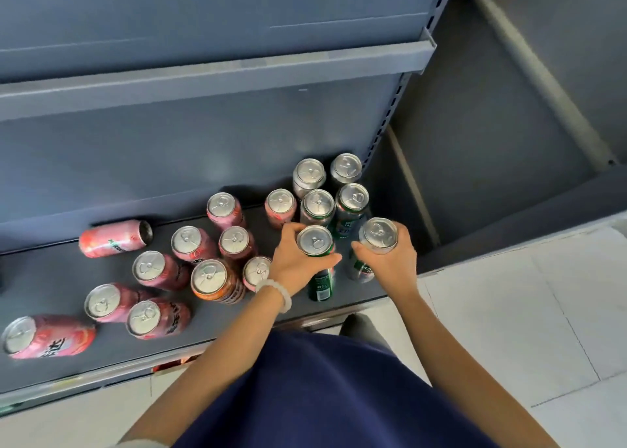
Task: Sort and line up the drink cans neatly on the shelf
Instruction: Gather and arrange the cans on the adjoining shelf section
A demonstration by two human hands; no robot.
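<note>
Hands both loaded: left hand [294,261] grip curled round green can [318,261], right hand [390,261] grip wrapped on silver-green can [373,244], both at front right of shelf [51,288]. Four more silver-topped cans [330,189] paired behind. Pink cans [190,244] scattered left, one tipped can [113,239] on its side, orange can [215,281] among them.

Both hands [298,261] [390,261] curled, gripping.

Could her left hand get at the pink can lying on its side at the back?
Probably not right away: the left hand grips a green can, and upright pink cans stand between it and the tipped can. Reaching over their tops looks possible.
</note>
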